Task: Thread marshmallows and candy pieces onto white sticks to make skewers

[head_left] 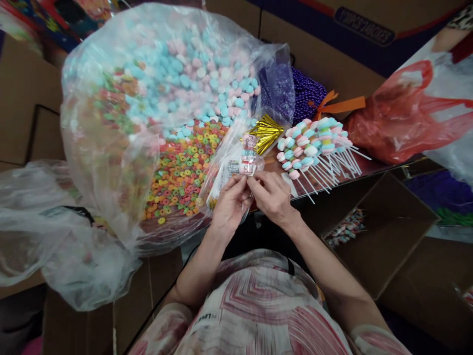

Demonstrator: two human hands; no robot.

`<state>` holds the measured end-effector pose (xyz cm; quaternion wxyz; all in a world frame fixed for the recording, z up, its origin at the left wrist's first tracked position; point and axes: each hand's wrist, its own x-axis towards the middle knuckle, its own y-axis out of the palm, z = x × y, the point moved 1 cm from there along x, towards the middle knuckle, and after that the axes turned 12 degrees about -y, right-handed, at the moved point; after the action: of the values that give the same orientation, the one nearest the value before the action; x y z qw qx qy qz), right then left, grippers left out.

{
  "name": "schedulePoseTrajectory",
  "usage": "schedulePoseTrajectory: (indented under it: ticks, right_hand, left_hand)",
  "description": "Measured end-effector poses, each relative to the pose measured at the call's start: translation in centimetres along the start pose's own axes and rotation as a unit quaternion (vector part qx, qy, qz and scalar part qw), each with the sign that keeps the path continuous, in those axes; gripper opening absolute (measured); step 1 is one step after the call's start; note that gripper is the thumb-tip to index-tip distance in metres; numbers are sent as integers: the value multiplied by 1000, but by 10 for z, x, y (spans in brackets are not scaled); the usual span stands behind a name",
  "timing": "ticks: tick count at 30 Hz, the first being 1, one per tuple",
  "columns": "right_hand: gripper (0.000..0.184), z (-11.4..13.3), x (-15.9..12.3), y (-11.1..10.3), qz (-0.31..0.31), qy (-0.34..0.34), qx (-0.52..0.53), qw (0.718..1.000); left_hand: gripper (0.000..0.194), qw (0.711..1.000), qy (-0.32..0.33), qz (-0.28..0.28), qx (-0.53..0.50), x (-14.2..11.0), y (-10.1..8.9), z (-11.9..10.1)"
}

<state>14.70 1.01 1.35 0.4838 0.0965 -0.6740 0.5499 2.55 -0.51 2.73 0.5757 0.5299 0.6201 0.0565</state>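
My left hand (229, 204) and my right hand (272, 196) meet at the middle of the view, fingers pinched together at the bottom of a small clear packet holding a candy skewer (248, 154). The packet stands upright above my fingertips. Just behind it lies a bundle of gold twist ties (265, 132). To the right, a pile of pastel marshmallow skewers (314, 143) with white sticks rests on the dark table (369, 166). To the left, a big clear plastic bag (121, 128) holds colourful ring candies (181, 172) and pale blue and pink round candies (199, 74).
A red plastic bag (399, 113) lies at the right, purple beads (306, 93) with an orange ribbon behind the skewers. An open cardboard box (388, 231) with a few wrapped skewers stands at lower right. Crumpled clear bags (48, 236) sit at the left. Cardboard boxes surround.
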Motion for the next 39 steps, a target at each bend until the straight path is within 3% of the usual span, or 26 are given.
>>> schedulePoseTrajectory:
  ticks: [5,8,10,13,17,20,24,27,30,33,36,39]
  right_hand:
    - [20,4,0,2,-25,106,90,990]
    - [16,8,2,-5,-64,228,200,951]
    - [14,10,5,-12,-84,281,252,922]
    - [15,10,11,-23,-95,285,257,919]
    - [14,14,13,-29,-118,220,206,946]
    - [15,18,5,-30,-137,215,193,947]
    - [15,22,-17,-37,-141,280,172,934]
    - [14,24,-34,-45,-152,321,171,919]
    - [16,26,-48,-50,-168,392,230,875]
    - [21,34,-56,-52,-164,479,323,800]
    - [15,47,-63,-52,-150,533,368,747]
    - [17,52,-84,-56,-215,565,386,697]
  left_hand:
    - [13,999,10,17,46,9,-6,7]
    - [17,993,9,70,96,12,-5,5]
    - [31,982,57,122,131,8,-2,2]
    - [51,955,167,136,206,-1,0,0]
    - [56,925,242,20,291,-2,-9,7]
    - [46,907,249,-8,339,1,-14,13]
    - [28,870,241,9,430,-2,-7,22]
    - [16,895,205,34,394,-4,3,29]
    - [13,909,176,87,368,-3,8,36]
    - [15,888,202,92,403,-1,10,39]
    - [15,842,246,81,473,-2,9,40]
    - [16,773,279,90,563,0,1,31]
